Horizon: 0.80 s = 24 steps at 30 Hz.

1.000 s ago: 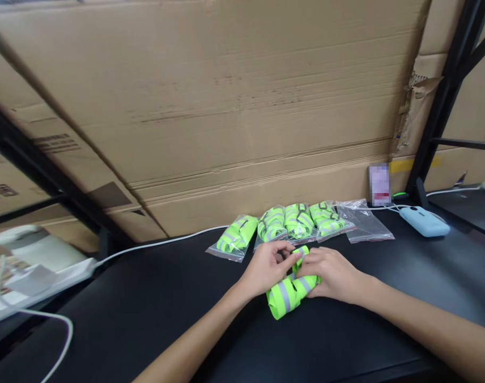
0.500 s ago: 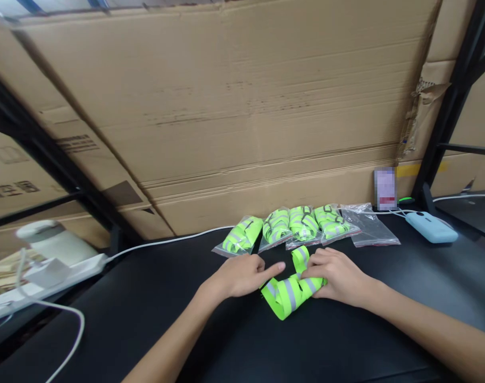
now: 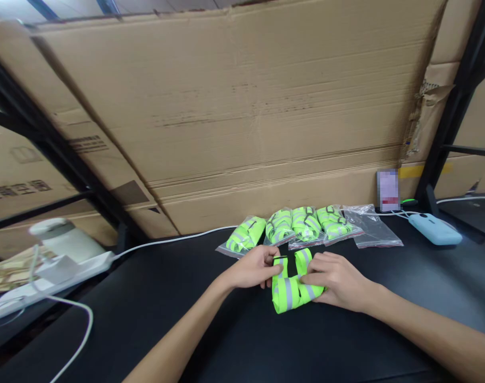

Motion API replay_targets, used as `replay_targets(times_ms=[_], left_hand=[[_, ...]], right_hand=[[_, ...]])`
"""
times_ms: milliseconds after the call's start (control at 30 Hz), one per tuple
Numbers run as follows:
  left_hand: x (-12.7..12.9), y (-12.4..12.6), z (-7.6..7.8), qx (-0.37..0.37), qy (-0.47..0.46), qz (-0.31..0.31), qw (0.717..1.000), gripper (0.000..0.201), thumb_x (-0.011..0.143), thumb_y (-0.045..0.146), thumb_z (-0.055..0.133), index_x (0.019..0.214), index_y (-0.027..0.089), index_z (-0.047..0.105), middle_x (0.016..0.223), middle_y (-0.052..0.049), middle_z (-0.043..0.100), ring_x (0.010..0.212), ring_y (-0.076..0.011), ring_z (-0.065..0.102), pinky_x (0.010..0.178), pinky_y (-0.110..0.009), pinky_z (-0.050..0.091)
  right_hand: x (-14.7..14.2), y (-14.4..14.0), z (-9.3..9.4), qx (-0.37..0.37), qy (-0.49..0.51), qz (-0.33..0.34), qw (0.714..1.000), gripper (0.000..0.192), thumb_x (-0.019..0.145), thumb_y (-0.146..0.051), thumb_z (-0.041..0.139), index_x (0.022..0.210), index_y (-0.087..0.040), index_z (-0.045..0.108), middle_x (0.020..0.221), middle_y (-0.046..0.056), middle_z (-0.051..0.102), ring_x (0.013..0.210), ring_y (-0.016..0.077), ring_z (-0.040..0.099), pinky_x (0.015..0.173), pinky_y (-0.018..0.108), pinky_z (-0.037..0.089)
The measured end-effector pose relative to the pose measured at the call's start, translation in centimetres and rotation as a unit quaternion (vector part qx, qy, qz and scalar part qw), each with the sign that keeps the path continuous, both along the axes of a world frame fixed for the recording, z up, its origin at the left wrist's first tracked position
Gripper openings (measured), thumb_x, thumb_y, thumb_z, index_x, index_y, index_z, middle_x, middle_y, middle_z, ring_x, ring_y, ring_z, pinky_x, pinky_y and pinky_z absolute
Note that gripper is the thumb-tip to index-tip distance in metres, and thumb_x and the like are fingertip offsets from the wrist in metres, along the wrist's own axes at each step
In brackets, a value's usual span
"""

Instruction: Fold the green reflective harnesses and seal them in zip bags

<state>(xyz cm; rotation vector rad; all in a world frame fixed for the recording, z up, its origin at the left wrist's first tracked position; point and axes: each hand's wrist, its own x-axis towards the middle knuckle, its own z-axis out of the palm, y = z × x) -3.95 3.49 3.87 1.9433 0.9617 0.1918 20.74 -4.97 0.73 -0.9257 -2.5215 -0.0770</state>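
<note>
Reflective band (image 3: 292, 287) lies folded near the worktop (image 3: 147, 319) back edge, so both hands can work it. Left hand (image 3: 252, 267) pinches its loose end; right hand (image 3: 338, 279) presses the folds flat, before bagged bands (image 3: 294, 226).

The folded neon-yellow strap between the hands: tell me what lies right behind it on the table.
Behind the strap lie four clear bags of the same straps, then one empty bag. The hands hide part of the strap itself.

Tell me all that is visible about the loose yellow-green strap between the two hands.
The strap is neon yellow-green fabric with grey reflective stripes, folded into a loose bundle on the black table. The left hand pinches one end, which has a small dark piece. The right hand presses the other side. It is unbagged.
</note>
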Motion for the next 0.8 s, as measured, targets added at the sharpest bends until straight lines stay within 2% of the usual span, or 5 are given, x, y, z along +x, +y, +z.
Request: replay_targets(times_ms=[167, 400, 633, 733, 800], left_hand=[[1.4, -0.6, -1.0, 0.104, -0.089, 0.01, 0.99, 0.023, 0.083, 0.035, 0.065, 0.079, 0.021, 0.047, 0.068, 0.006, 0.045, 0.063, -0.0128, 0.05, 0.058, -0.024, 0.04], [1.9, -1.1, -0.3, -0.025, -0.162, -0.003, 0.986, 0.034, 0.078, 0.042, 0.079, 0.084, 0.018, 0.056, 0.08, 0.001, 0.059, 0.076, -0.0149, 0.057, 0.072, -0.029, 0.045], [1.5, -2.0, 1.6, -0.001, -0.139, -0.025, 0.99, 0.031, 0.083, 0.045, 0.075, 0.086, 0.015, 0.068, 0.077, -0.002, 0.066, 0.072, -0.0147, 0.059, 0.07, -0.028, 0.047], [1.0, -2.5, 2.6, 0.021, -0.114, -0.075, 0.99, 0.035, 0.09, 0.049, 0.067, 0.101, 0.017, 0.071, 0.095, -0.006, 0.071, 0.082, -0.0181, 0.064, 0.076, -0.03, 0.051], [0.8, -3.0, 2.8, 0.075, -0.093, -0.094, 0.988, 0.043, 0.081, 0.049, 0.076, 0.112, 0.02, 0.068, 0.108, -0.006, 0.07, 0.093, -0.0215, 0.066, 0.083, -0.033, 0.053]], right_hand=[[0.0, 0.0, 0.0, -0.002, 0.005, 0.001, 1.0, 0.018, 0.092, -0.033, 0.073, 0.105, -0.02, 0.073, 0.089, 0.004, 0.068, 0.081, 0.0206, 0.06, 0.072, 0.032, 0.044], [0.1, 0.3, 0.1, -0.04, 0.01, -0.027, 0.999, 0.029, 0.08, -0.032, 0.085, 0.104, -0.021, 0.075, 0.092, 0.002, 0.07, 0.084, 0.0209, 0.062, 0.075, 0.032, 0.046], [0.1, 0.3, 0.8, -0.065, -0.007, -0.083, 0.994, 0.025, 0.076, -0.034, 0.089, 0.097, -0.026, 0.078, 0.089, 0.0, 0.072, 0.085, 0.0213, 0.062, 0.075, 0.032, 0.045], [0.0, 0.5, 0.5, -0.063, 0.003, -0.103, 0.993, 0.022, 0.076, -0.036, 0.088, 0.092, -0.026, 0.079, 0.084, 0.0, 0.072, 0.083, 0.0219, 0.063, 0.075, 0.033, 0.044], [0.0, 0.7, 0.3, -0.07, 0.023, -0.113, 0.991, 0.024, 0.074, -0.037, 0.089, 0.094, -0.026, 0.08, 0.084, 0.0, 0.073, 0.084, 0.0226, 0.064, 0.075, 0.033, 0.044]])
